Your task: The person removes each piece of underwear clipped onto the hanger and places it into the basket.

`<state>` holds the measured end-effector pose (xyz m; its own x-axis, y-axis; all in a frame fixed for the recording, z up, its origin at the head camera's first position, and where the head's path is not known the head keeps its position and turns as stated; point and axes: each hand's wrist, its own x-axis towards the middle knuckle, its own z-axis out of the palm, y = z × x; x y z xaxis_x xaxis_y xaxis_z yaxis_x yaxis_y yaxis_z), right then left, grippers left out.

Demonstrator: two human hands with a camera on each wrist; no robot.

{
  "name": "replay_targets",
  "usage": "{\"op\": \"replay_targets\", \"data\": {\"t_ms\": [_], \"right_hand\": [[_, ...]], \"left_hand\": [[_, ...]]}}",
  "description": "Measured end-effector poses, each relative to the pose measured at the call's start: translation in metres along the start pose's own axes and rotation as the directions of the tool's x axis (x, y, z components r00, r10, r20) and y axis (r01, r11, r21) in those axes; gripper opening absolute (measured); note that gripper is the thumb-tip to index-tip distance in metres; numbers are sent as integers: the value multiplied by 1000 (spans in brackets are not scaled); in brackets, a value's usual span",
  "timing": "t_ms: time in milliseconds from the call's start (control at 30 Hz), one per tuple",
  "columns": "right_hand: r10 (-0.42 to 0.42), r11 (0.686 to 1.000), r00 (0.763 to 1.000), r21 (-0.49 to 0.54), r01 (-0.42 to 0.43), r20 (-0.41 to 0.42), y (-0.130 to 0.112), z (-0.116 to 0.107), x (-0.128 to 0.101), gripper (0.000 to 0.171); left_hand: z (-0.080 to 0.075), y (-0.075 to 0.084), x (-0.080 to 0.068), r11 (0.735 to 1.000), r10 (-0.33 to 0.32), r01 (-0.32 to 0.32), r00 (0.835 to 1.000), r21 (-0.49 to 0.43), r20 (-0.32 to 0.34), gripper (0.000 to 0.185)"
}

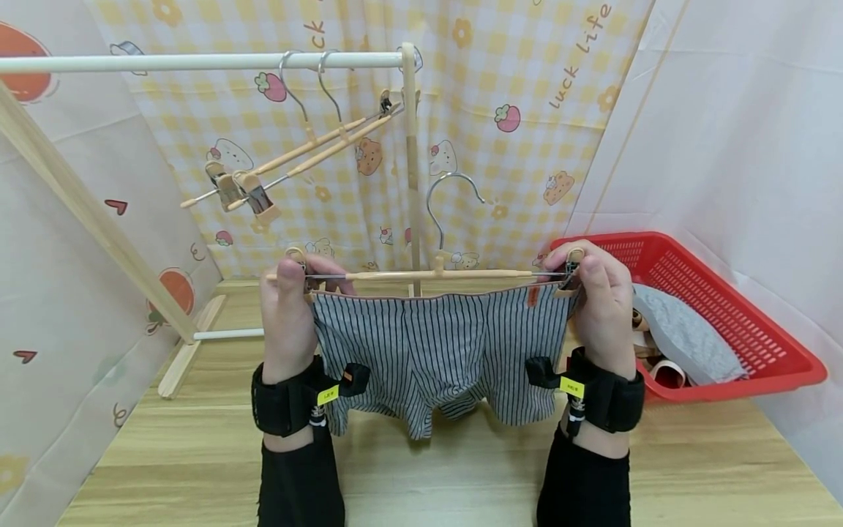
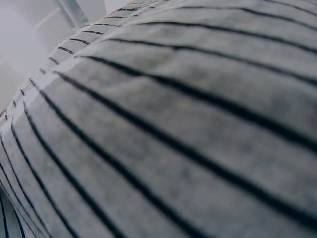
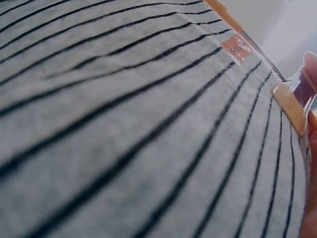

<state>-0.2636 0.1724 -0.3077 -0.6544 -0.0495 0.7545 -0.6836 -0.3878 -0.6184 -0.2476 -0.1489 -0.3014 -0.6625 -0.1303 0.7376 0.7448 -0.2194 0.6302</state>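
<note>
Shorts [image 1: 437,344] look light and floppy, so grab mid-frame at the hanger [image 1: 421,275] clips: left hand [image 1: 287,316] and right hand [image 1: 596,307] each pinch one

The yellow checked curtain [image 1: 500,88] at the far side has the words "luck life" in brown letters, up on the right. More brown letters on it, at the top near the middle, read "uck", cut off by the edge. The small yellow tags [image 1: 327,395] on the black wrist bands have writing too tiny to read.
</note>
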Motion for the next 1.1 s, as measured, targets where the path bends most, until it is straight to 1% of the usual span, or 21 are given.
{"op": "replay_targets", "data": {"t_ms": [67,233,333,433,533,600,700,867,1100], "right_hand": [[12,1000,1000,-24,-12,-11,-1,1,0,40],[7,997,999,-74,-10,-42,-1,2,1,49],[12,998,999,-58,-14,-41,-1,2,0,54],[4,999,1000,-47,-6,-28,-1,2,1,50],[-2,1000,1000,-28,1,-19,-1,3,1,40],[-7,1000,1000,-21,7,-12,0,3,1,38],[-7,1000,1000,-8,7,-11,0,3,1,41],[-27,998,999,-59,25,-39,0,3,2,46],[-25,998,999,-67,22,-45,-1,4,1,44]], "left_hand": [[0,0,0,1000,-3,3,1000,-4,-5,68],[2,-1,1,1000,4,-4,1000,-26,-8,70],[2,-2,1,999,10,-10,1000,-39,-11,71],[3,-2,1,999,19,-20,999,-41,-27,70],[4,-2,1,999,39,-40,998,-30,-45,70],[5,-2,1,998,49,-51,997,-32,-52,71],[6,-2,1,997,56,-58,997,-45,-51,71],[7,-3,2,997,53,-55,998,-56,-46,70],[6,-3,1,997,46,-47,998,-56,-34,72]]}}
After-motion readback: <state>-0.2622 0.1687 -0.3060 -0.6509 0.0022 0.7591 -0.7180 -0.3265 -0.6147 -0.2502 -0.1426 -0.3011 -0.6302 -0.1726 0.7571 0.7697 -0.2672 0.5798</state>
